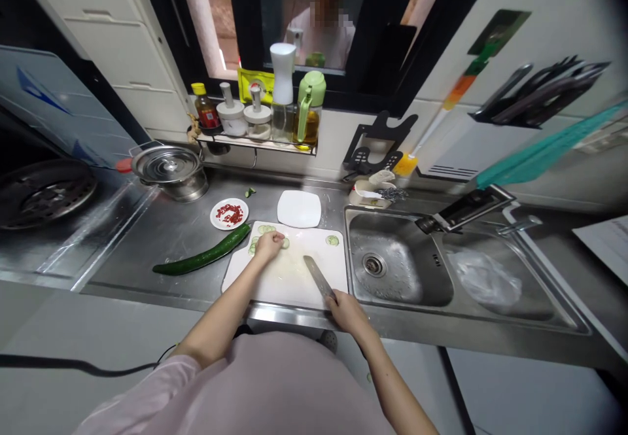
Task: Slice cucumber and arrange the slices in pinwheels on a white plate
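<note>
A white cutting board (289,271) is laid on the steel counter (161,232) just left of the sink (392,252), and cucumber is being sliced on it. The left hand (269,245) is curled over a small cluster of cucumber slices (255,246) near the board's far left corner, fingertips bent down onto them. The right hand (347,311) is clenched around the handle of a knife (318,277), whose blade lies low over the bare middle of the board, pointing away from the body. More slices (266,229) sit at the far edge, and one slice (332,241) lies apart toward the right. A long whole cucumber (203,257) rests on the counter, its tip touching the board's left edge (it appears uncut). Behind it stand a small plate of chopped red chilli (229,214) and an empty white plate (299,208). The gathering of cut slices seems to be in hand; fresh cucumber would likely have to be brought under the blade, fingertips tucked clear of the edge.
</note>
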Demonstrator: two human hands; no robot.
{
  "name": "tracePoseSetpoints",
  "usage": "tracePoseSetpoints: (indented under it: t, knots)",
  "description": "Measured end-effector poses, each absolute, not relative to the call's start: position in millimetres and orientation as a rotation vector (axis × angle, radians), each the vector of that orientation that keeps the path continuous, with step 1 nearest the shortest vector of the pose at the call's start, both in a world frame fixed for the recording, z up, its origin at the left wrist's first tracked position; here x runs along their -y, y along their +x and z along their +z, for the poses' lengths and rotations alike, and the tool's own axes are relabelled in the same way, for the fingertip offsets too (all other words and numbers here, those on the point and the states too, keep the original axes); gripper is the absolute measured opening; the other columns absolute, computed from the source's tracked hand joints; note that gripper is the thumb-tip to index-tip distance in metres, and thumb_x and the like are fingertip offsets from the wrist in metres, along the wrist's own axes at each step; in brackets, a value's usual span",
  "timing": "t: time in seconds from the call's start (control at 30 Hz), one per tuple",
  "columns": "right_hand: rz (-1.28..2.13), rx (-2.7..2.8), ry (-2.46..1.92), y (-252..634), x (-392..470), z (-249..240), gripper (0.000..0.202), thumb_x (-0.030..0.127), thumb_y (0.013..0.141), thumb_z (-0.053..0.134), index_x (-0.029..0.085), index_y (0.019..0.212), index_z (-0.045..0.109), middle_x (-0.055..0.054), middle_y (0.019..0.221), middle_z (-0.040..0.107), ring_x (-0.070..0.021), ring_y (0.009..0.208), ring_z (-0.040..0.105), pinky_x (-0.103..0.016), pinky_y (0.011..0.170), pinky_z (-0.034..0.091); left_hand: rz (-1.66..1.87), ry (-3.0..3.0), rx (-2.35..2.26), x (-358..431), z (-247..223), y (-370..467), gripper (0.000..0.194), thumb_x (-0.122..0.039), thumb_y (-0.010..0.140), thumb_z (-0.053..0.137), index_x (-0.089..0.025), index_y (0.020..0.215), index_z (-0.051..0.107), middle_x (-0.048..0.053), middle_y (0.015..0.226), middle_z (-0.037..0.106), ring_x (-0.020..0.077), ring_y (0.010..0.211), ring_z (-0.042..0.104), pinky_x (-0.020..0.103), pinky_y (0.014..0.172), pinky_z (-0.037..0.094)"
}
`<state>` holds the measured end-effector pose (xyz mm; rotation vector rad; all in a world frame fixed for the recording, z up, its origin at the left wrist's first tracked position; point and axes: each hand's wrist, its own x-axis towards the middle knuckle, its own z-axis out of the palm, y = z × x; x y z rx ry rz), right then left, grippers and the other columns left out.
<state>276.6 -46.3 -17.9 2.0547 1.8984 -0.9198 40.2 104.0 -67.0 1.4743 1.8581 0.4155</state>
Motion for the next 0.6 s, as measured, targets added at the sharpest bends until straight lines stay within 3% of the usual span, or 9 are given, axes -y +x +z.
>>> tracePoseSetpoints:
  t: [0.23, 0.4, 0.6]
  knots:
    - [-0.875, -1.959, 2.009, 264, 45, -20, 0.032, 0.033, 0.094, 0.038, 0.018, 0.103, 0.065, -0.013, 0.104, 0.07, -0.0218, 0.097, 0.065, -0.026, 0.072, 0.037, 0.286, 1.575, -1.773, -68, -72, 53, 0.021, -0.022, 0.079, 0.06, -0.025, 0.095, 0.073, 0.0, 0.092, 0.074, 0.0173, 0.089, 0.065, 0.028, 0.083, 0.044]
    - [-0.856, -1.959, 1.962, 257, 46, -19, 0.032, 0.031, 0.094, 0.038, 0.018, 0.104, 0.066, -0.013, 0.104, 0.07, -0.0223, 0.098, 0.065, -0.027, 0.074, 0.04, 0.256, 1.641, -1.83, -65, -75, 51, 0.024, -0.022, 0.083, 0.054, -0.025, 0.099, 0.072, 0.002, 0.103, 0.073, 0.0192, 0.098, 0.064, 0.029, 0.085, 0.044]
    - [-0.855, -1.968, 1.942, 253, 46, -17, 0.033, 0.029, 0.094, 0.037, 0.017, 0.104, 0.066, -0.014, 0.104, 0.07, -0.0241, 0.098, 0.065, -0.029, 0.075, 0.042, 0.226, 1.657, -1.856, -67, -78, 49, 0.025, -0.022, 0.08, 0.056, -0.027, 0.1, 0.07, 0.0, 0.099, 0.073, 0.0199, 0.098, 0.064, 0.031, 0.088, 0.043]
